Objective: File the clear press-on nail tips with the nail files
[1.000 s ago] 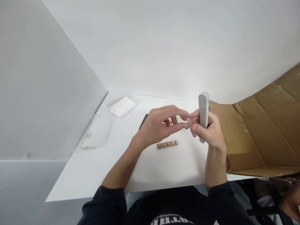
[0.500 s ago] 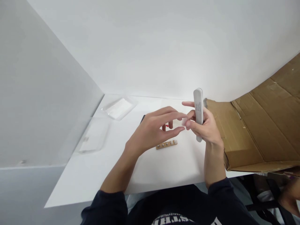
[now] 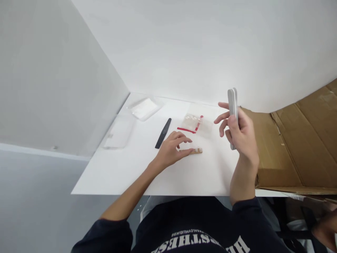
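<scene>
My left hand (image 3: 174, 147) is curled over a small wooden strip (image 3: 191, 152), thumb and fingertips drawn near each other at its upper edge. Whatever they may pinch is too small to make out. Small whitish pieces (image 3: 198, 150) sit at the strip's right end, while its left part is hidden by the hand. Raised on the right, my right hand (image 3: 240, 131) grips grey nail files (image 3: 233, 105) between thumb and palm, held upright face to face. Its other fingers are spread and show nothing between them.
Left of the strip lies a black nail file (image 3: 163, 133). Behind it is a clear bag with a red edge (image 3: 191, 123). Clear plastic packets (image 3: 144, 108) lie at the table's far left. An open cardboard box (image 3: 279, 147) stands on the right; part of another person (image 3: 326, 228) shows below.
My hands have parted. The left moved down and left to the strip; the right stays raised with the grey files, and the small pale piece at its fingertips no longer shows there.
</scene>
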Demonstrator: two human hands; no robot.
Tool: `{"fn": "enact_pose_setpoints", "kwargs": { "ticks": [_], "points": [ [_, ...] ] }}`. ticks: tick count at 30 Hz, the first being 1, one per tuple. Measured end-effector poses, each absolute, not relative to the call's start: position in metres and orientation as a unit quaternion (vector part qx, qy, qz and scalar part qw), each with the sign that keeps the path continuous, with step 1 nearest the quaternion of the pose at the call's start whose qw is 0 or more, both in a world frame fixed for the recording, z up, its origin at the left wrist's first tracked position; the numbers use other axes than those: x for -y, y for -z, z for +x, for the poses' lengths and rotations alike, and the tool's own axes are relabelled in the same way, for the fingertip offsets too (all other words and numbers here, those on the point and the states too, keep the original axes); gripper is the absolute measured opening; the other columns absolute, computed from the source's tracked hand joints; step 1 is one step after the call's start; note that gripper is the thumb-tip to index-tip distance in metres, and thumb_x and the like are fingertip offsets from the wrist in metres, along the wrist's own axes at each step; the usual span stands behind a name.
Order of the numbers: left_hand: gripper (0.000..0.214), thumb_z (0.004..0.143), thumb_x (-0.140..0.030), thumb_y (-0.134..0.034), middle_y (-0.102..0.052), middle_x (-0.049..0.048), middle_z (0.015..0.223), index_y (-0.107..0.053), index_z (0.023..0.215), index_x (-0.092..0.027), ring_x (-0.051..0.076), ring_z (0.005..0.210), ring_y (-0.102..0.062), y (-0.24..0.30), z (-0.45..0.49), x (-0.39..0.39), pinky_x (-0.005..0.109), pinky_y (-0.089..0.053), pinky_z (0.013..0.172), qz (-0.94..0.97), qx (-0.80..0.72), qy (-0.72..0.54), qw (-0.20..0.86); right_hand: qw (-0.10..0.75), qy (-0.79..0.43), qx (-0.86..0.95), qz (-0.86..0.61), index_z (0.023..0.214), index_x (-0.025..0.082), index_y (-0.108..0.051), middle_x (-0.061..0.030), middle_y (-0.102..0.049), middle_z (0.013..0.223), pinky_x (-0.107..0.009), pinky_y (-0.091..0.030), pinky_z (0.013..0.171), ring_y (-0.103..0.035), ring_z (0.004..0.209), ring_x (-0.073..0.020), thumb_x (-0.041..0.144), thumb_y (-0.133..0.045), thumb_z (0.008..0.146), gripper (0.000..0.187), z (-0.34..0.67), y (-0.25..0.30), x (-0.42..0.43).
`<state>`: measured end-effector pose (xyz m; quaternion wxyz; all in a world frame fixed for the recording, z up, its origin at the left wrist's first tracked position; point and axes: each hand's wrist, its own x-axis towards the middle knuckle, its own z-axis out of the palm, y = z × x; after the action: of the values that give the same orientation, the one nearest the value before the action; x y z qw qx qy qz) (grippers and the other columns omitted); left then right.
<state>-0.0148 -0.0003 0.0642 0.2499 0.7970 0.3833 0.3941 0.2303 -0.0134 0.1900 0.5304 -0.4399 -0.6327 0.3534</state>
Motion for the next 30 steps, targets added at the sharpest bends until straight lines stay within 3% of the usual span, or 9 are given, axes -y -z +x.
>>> {"fn": "enact_pose_setpoints", "kwargs": {
  "ticks": [3, 7, 11, 15, 30],
  "points": [
    [0.017, 0.092, -0.035, -0.079, -0.071, 0.0078, 0.097, -0.076, 0.100, -0.021, 0.022, 0.092, -0.064, -0.033, -0.011, 0.005, 0.034, -0.058, 0.076, 0.778, -0.409, -0.392, 0.273, 0.535, -0.337, 0.627, -0.456, 0.131, 0.028, -0.071, -0.0043, -0.072, 0.091, -0.022, -0.032, 0.034, -0.058, 0.055, -0.0110, 0.059, -0.058, 0.106, 0.042, 0.236, -0.187, 0.025],
    [0.016, 0.091, -0.032, -0.077, -0.070, 0.0071, 0.099, -0.074, 0.101, -0.021, 0.023, 0.097, -0.065, -0.010, -0.005, 0.007, 0.038, -0.057, 0.088, 0.772, -0.412, -0.381, 0.299, 0.525, -0.401, 0.572, -0.486, 0.129, 0.027, -0.071, -0.0031, -0.069, 0.086, -0.019, -0.025, 0.033, -0.056, 0.053, -0.0094, 0.066, -0.054, 0.105, 0.049, 0.246, -0.146, 0.022],
    [0.016, 0.087, -0.028, -0.079, -0.069, 0.0069, 0.101, -0.074, 0.100, -0.021, 0.023, 0.098, -0.064, 0.001, -0.002, 0.005, 0.038, -0.056, 0.089, 0.764, -0.415, -0.375, 0.322, 0.495, -0.540, 0.465, -0.497, 0.120, 0.020, -0.072, -0.0007, -0.063, 0.074, -0.017, -0.023, 0.031, -0.049, 0.046, -0.0081, 0.081, -0.049, 0.099, 0.069, 0.256, -0.080, 0.010],
    [0.016, 0.086, -0.025, -0.078, -0.068, 0.0065, 0.102, -0.074, 0.101, -0.019, 0.021, 0.097, -0.064, 0.003, -0.003, 0.003, 0.035, -0.056, 0.088, 0.754, -0.418, -0.376, 0.340, 0.522, -0.607, 0.365, -0.476, 0.113, 0.019, -0.071, 0.0036, -0.055, 0.065, -0.017, -0.019, 0.028, -0.038, 0.040, -0.0065, 0.087, -0.054, 0.092, 0.073, 0.267, -0.035, 0.006],
    [0.016, 0.086, -0.021, -0.078, -0.068, 0.0073, 0.103, -0.074, 0.100, -0.018, 0.022, 0.095, -0.063, 0.009, -0.002, 0.001, 0.038, -0.055, 0.087, 0.767, -0.390, -0.385, 0.334, 0.524, -0.631, 0.330, -0.467, 0.117, 0.016, -0.072, 0.0040, -0.056, 0.065, -0.016, -0.020, 0.029, -0.037, 0.042, -0.0065, 0.083, -0.063, 0.089, 0.073, 0.271, -0.012, -0.001]
  ]
}}
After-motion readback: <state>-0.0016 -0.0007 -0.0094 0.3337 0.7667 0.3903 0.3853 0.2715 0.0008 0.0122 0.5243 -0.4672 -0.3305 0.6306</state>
